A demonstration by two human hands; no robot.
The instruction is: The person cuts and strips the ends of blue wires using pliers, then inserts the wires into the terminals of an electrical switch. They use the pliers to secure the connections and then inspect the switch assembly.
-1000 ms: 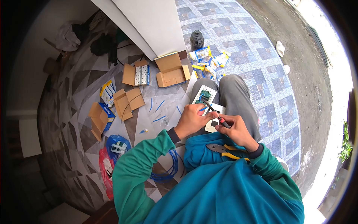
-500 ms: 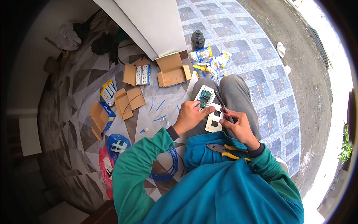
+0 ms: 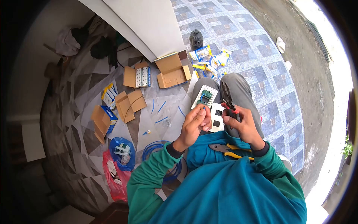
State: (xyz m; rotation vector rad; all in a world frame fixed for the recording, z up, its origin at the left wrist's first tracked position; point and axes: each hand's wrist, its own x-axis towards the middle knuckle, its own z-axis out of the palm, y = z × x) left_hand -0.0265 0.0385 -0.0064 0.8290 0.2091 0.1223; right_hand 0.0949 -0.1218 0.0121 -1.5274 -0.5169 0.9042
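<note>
My left hand [image 3: 192, 126] is closed in a pinch, with the blue tip of a wire [image 3: 204, 108] showing at its fingertips. Just beyond those fingers, a white outlet plate [image 3: 209, 93] with green modules and a short blue wire rests on my lap. Between my hands lies a white cover plate [image 3: 217, 118] with square openings, partly hidden by my left fingers. My right hand [image 3: 242, 125] is wrapped round dark-jawed, red-handled pliers [image 3: 226, 93], their jaws pointing away from me. Yellow-handled pliers [image 3: 223, 149] lie on my shirt at the lap.
Opened cardboard boxes [image 3: 172, 72] stand on the floor ahead and left. Blue wire offcuts [image 3: 161, 120] lie near a blue wire coil [image 3: 149, 151]. Blue and red plastic bags [image 3: 115, 186] sit at left. Yellow-white packets [image 3: 212, 63] and a dark bottle [image 3: 196, 39] are ahead.
My left hand has let go of the outlet plate, drawn back towards me and pinched the blue wire tip. The red-handled pliers have swung more upright in my right hand.
</note>
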